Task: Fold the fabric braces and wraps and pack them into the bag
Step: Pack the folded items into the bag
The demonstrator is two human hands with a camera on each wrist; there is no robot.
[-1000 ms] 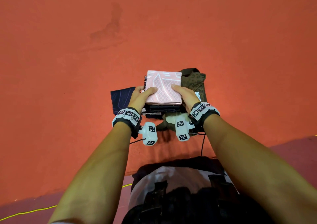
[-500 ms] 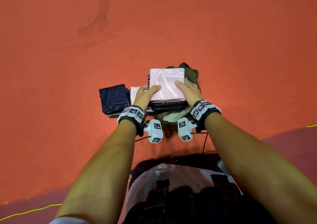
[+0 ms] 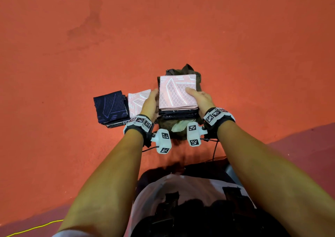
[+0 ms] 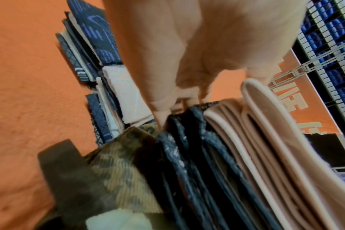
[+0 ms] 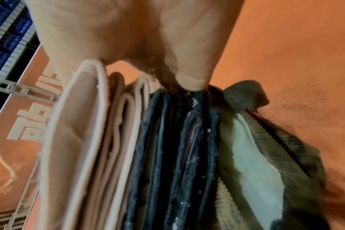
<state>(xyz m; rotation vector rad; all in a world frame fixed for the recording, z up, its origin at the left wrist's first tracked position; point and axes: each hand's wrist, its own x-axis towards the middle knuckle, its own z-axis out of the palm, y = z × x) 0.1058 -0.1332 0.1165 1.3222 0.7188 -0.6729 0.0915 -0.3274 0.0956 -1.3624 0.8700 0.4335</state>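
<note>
Gripping one stack of folded braces from both sides: left hand clamped on its 9 o'clock edge, right hand on its 3 o'clock edge, thumb laid over the pink top piece. Fingers curled under the dark lower layers, seen from the left wrist; same on the right wrist, fingertip pressed at the bottom of the pile. Stack: pink layers on top, navy/black below, edges roughly aligned. Held directly over the olive camo bag, touching or just above it, can't tell which; pale lining showing at the bag's 6 o'clock side. At 9 o'clock of the left hand, a second pile lying on the orange floor: folded pink brace beside a navy one, more dark pieces beneath. Wire rack with blue items visible in the wrist views' background.
</note>
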